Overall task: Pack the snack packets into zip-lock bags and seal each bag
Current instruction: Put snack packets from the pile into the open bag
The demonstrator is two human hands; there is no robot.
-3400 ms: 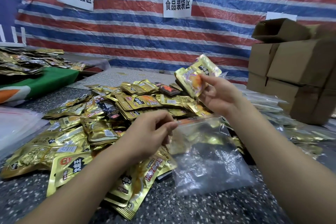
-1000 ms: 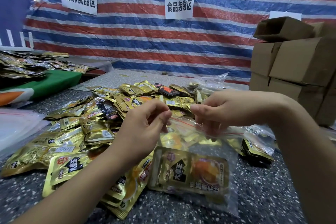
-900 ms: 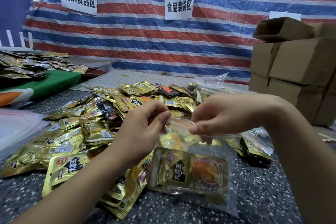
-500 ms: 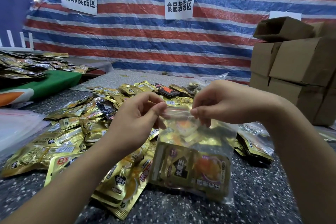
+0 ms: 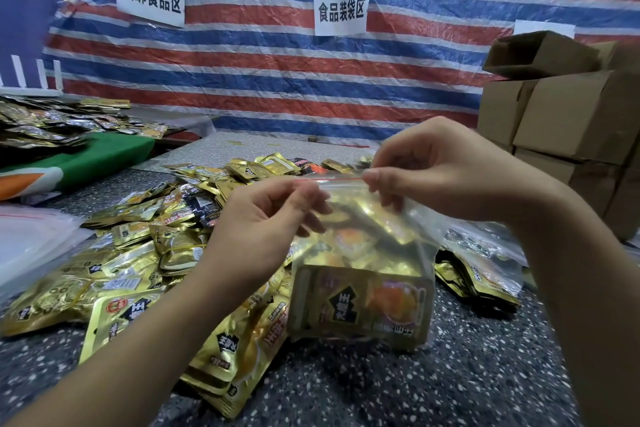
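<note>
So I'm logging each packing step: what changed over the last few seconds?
The right hand put its gold snack packet into the zip-lock bag, then pinched the red-striped top beside the left hand; both lifted the bag upright. The loose packet pile and cardboard boxes stayed put.

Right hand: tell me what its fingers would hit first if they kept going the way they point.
The right hand points its fingers left along the zip-lock bag top, which both hands pinch. Going on, it would likely meet the left hand fingertips first; depth is unclear.
</note>
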